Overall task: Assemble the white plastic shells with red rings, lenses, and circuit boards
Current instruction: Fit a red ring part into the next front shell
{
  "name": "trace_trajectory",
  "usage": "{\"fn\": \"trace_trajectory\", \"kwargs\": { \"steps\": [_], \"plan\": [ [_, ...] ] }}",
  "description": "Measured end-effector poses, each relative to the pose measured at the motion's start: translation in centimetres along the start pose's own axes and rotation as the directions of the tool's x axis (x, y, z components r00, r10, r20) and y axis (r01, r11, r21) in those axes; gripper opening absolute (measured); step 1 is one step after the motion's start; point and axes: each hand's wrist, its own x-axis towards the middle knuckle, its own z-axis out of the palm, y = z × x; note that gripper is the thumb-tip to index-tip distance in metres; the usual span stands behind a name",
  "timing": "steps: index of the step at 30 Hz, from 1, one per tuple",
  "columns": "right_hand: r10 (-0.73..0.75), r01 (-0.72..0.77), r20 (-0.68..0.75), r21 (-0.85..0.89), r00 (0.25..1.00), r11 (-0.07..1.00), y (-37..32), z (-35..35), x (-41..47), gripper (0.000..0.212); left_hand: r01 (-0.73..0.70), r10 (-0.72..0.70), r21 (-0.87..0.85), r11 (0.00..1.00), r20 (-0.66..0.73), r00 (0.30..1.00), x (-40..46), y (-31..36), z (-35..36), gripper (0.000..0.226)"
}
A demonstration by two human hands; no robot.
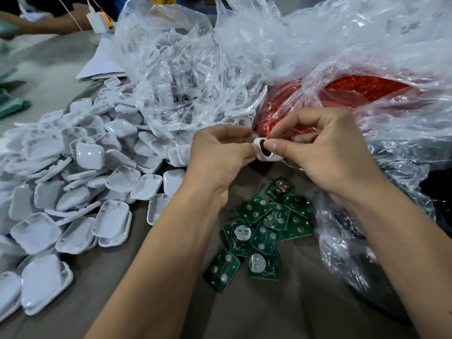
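Glossy white plastic shells, crinkled clear plastic bags, matt green circuit boards

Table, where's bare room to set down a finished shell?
Bare cloth lies near you, between the white shell pile and the circuit boards, under your forearms. Another patch sits far left, beyond the pile. Crowded: the bags ahead and right.

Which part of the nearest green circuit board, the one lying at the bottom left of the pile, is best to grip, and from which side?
Pinch the nearest green circuit board by its two long edges, coming from above. It lies flat on the grey cloth, apart from its neighbours at its lower-left side, so those edges look free. This likely avoids pressing the round silver pads on its face.
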Motion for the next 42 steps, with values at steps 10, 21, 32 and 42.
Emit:
{"fn": "trace_trajectory", "kwargs": {
  "steps": [10, 21, 32, 42],
  "plan": [
    [0.18, -0.187, 0.051, 0.251, 0.982, 0.95, 0.0, -0.5, 0.2, 0.009, -0.034, 0.005, 0.325, 0.945, 0.09, 0.996, -0.3, 0.1, -0.2, 0.028],
    [0.074, -0.074, 0.001, 0.073, 0.997, 0.995, -0.1, -0.3, 0.2, 0.011, -0.026, 0.01, 0.221, 0.975, 0.072, 0.997, -0.2, 0.3, -0.2, 0.015],
    [-0.147, 0.168, 0.093, -0.3, 0.985, 0.939, 0.0, 0.5, -0.2, 0.008, -0.164, 0.134, 0.21, 0.964, 0.152, 0.979, -0.2, 0.1, 0.2, 0.015],
    [-0.214, 0.199, -0.033, -0.25, 0.976, 0.947, -0.4, 0.8, -0.3, 0.005, -0.158, 0.15, 0.112, 0.981, 0.082, 0.985, -0.2, 0.0, 0.5, 0.015]
  ]
}}
